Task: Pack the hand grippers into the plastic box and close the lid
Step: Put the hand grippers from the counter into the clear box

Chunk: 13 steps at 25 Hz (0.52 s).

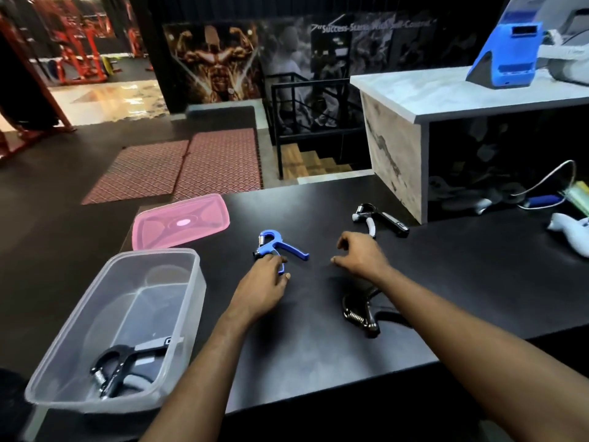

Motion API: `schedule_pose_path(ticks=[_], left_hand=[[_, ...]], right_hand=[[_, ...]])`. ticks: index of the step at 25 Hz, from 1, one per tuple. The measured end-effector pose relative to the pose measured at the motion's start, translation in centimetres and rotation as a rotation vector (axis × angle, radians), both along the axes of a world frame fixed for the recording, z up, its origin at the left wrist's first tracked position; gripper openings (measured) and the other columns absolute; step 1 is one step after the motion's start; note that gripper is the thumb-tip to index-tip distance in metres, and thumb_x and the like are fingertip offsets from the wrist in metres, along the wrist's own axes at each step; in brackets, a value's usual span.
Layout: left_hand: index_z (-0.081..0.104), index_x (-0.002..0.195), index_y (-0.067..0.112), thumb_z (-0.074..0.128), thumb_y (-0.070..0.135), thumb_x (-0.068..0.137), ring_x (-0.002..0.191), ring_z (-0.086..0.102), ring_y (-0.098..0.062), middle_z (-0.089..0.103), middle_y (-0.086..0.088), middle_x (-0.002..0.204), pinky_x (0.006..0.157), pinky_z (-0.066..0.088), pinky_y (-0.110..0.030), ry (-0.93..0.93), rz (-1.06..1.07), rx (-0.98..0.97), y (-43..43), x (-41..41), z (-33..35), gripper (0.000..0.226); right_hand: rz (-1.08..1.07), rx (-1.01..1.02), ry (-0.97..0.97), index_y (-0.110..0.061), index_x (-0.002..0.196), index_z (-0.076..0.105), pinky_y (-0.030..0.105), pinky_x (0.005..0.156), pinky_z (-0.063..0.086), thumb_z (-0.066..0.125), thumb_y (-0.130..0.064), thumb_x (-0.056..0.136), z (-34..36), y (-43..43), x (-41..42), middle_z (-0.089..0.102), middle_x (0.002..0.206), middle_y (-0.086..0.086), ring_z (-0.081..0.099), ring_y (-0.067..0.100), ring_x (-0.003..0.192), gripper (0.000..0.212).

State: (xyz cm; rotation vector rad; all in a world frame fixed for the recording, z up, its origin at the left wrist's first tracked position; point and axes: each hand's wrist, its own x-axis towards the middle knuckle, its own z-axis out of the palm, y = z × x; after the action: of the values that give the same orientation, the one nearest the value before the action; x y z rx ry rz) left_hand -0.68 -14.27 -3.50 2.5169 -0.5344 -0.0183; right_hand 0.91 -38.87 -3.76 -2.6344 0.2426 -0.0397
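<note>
A clear plastic box point(73, 339) stands at the table's front left with a black hand gripper point(127, 362) lying inside. Its pink lid point(181, 223) lies flat behind it. A blue hand gripper point(277, 247) rests mid-table; my left hand point(264, 282) lies over its near handle, fingers curled around it. My right hand point(360, 253) hovers just right of it, fingers apart and holding nothing. A black-and-white hand gripper point(379, 220) lies farther back. Another black hand gripper point(360, 311) sits under my right forearm.
A raised marble-look counter point(446, 97) with a blue device point(506, 55) stands at the back right. Cables and a white controller point(570, 229) lie at the far right. The black table point(318, 362) ends near my arms; stairs drop behind it.
</note>
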Motion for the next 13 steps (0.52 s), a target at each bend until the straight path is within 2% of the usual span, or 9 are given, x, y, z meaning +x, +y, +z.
schedule_pose_path(ticks=[3,5,8,13], left_hand=[[0.058,0.12,0.029,0.053,0.029,0.09,0.099,0.056,-0.014,0.056,0.008,0.105,0.085,0.048,-0.034,0.021,-0.009,-0.012,-2.2,2.6,-0.2,0.031],[0.058,0.123,0.026,0.053,0.028,0.09,0.107,0.055,-0.012,0.057,0.008,0.114,0.09,0.046,-0.032,0.017,-0.022,-0.032,-3.6,4.7,-0.5,0.033],[0.055,0.13,0.013,0.053,0.025,0.093,0.121,0.051,-0.017,0.056,-0.001,0.129,0.101,0.036,-0.026,0.014,-0.068,-0.031,-5.9,8.9,-1.5,0.039],[0.053,0.131,0.013,0.051,0.028,0.094,0.126,0.046,-0.021,0.055,-0.004,0.131,0.104,0.037,-0.032,0.037,-0.143,0.02,-8.2,13.4,-3.0,0.04]], right_hand=[[-0.064,-0.044,-0.011,-0.017,0.11,0.063,0.039,0.089,0.051,0.076,-0.044,0.072,0.3,-2.4,3.3,0.064,0.114,0.006,0.06,0.028,0.11,0.048],[-0.121,-0.114,0.012,-0.017,0.116,0.059,0.042,0.092,0.05,0.076,-0.049,0.072,0.3,-3.7,5.1,0.063,0.12,0.007,0.058,0.03,0.114,0.058],[-0.216,-0.156,0.076,-0.013,0.129,0.053,0.045,0.1,0.046,0.077,-0.056,0.069,-0.5,-6.2,8.2,0.057,0.131,0.011,0.054,0.033,0.123,0.078],[-0.359,-0.197,0.252,-0.011,0.14,0.042,0.05,0.105,0.039,0.073,-0.067,0.066,-2.2,-9.7,10.3,0.049,0.14,0.016,0.045,0.037,0.131,0.098]])
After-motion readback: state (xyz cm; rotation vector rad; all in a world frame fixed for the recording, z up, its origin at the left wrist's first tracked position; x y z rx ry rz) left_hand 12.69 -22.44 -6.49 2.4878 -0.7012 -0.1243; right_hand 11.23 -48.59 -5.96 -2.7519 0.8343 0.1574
